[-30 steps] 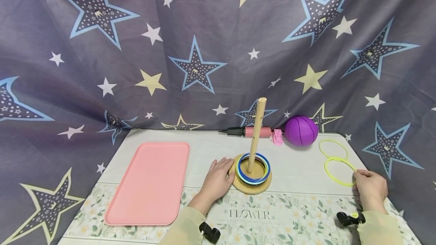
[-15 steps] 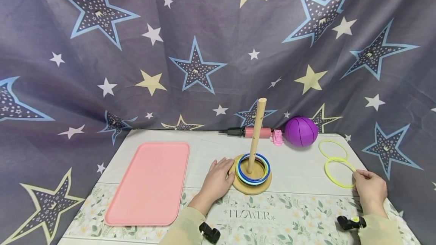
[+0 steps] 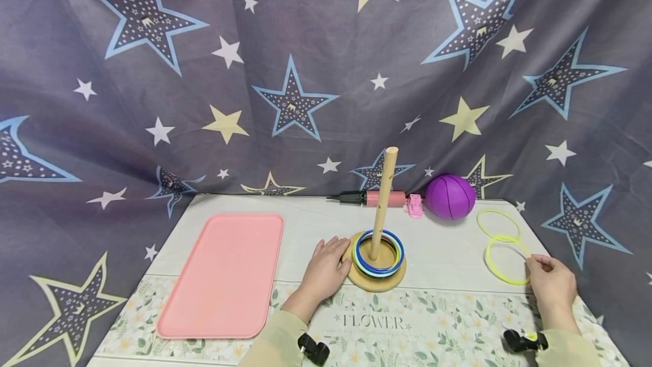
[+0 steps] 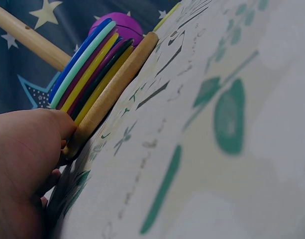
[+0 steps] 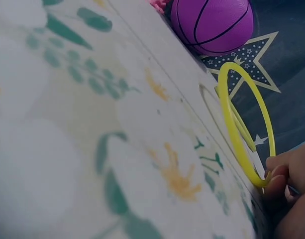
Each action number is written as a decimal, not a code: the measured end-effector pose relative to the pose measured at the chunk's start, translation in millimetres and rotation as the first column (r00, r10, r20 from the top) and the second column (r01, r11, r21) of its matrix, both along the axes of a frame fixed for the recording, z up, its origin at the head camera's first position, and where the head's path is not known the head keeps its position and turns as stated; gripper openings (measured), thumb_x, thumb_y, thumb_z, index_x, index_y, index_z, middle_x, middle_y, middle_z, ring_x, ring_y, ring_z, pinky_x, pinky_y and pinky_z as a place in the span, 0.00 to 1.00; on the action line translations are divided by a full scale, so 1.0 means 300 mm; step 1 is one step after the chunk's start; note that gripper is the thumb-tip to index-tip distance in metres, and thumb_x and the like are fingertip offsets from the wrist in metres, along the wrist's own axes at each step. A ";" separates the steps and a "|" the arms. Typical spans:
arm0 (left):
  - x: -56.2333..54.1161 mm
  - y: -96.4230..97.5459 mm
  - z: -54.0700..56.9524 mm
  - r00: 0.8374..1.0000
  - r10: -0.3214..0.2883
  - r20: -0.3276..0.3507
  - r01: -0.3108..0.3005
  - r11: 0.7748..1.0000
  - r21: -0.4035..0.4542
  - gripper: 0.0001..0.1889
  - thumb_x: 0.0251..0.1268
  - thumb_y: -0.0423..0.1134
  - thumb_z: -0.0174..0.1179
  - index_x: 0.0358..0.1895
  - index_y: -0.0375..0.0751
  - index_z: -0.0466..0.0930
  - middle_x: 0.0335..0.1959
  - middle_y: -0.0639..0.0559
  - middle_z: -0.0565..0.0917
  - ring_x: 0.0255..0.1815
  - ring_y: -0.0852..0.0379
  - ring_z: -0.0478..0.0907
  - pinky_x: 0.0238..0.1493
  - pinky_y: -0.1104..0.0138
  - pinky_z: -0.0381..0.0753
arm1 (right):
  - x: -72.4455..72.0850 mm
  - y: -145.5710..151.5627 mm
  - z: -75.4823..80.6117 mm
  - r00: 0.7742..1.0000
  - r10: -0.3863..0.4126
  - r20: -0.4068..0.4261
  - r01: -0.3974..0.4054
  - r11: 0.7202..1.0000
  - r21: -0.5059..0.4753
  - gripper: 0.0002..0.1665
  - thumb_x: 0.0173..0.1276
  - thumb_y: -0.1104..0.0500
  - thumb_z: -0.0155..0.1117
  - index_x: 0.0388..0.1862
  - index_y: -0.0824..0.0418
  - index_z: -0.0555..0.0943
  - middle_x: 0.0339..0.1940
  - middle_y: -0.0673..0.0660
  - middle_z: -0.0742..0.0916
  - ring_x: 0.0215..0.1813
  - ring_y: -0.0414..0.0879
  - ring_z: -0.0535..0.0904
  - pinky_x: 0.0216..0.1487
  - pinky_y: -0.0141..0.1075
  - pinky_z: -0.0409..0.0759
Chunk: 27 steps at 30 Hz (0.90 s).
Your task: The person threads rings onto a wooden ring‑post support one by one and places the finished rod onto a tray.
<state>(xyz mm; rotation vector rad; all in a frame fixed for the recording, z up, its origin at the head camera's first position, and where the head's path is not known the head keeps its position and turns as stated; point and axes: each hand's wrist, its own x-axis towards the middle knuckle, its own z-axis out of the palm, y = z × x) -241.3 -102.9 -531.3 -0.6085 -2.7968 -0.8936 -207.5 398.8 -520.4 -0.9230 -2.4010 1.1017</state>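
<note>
My right hand (image 3: 552, 285) pinches the right side of a yellow ring (image 3: 490, 265). The right wrist view shows this ring (image 5: 231, 114) tilted up off the table, between thumb and fingers. Behind it a second, yellow-green ring (image 3: 496, 212) lies flat. My left hand (image 3: 323, 268) rests with its fingers against the left edge of a round wooden base (image 3: 376, 284). From the base rises a wooden post (image 3: 384, 197). Several coloured rings (image 4: 82, 64) are stacked around it, a blue ring (image 3: 402, 254) on top.
On the left lies a pink tray (image 3: 224, 276). Along the back are a hand pump (image 3: 372, 197) with a pink barrel, a small pink object (image 3: 415, 206) and a purple ball (image 3: 450, 197). A star-patterned cloth (image 3: 326, 44) hangs behind the table.
My right hand has shifted slightly left, and the pinched yellow ring has tilted up a little more. My left hand and the ring stack have not moved.
</note>
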 end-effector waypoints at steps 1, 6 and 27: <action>0.001 0.000 0.000 1.000 0.000 0.000 0.000 1.000 0.000 0.26 0.86 0.42 0.58 0.79 0.36 0.76 0.78 0.45 0.79 0.84 0.41 0.67 0.89 0.42 0.52 | 0.003 -0.002 0.000 1.000 -0.003 -0.006 0.003 1.000 -0.002 0.26 0.85 0.51 0.58 0.67 0.69 0.83 0.42 0.61 0.85 0.21 0.41 0.78 0.28 0.34 0.73; 0.002 0.000 0.000 1.000 0.000 -0.002 0.000 1.000 -0.001 0.26 0.86 0.42 0.58 0.79 0.36 0.76 0.78 0.45 0.79 0.84 0.41 0.68 0.89 0.41 0.52 | 0.015 -0.013 0.005 1.000 -0.002 -0.014 0.001 0.999 -0.046 0.26 0.85 0.51 0.58 0.67 0.70 0.82 0.41 0.58 0.83 0.23 0.41 0.77 0.21 0.32 0.75; 0.000 0.002 0.000 1.000 0.003 -0.001 -0.003 1.000 -0.010 0.26 0.86 0.42 0.57 0.80 0.37 0.76 0.78 0.45 0.79 0.84 0.42 0.67 0.89 0.42 0.52 | 0.041 -0.063 0.035 0.995 -0.020 -0.094 -0.012 0.945 -0.327 0.19 0.84 0.55 0.63 0.62 0.68 0.81 0.30 0.45 0.80 0.27 0.38 0.76 0.23 0.30 0.82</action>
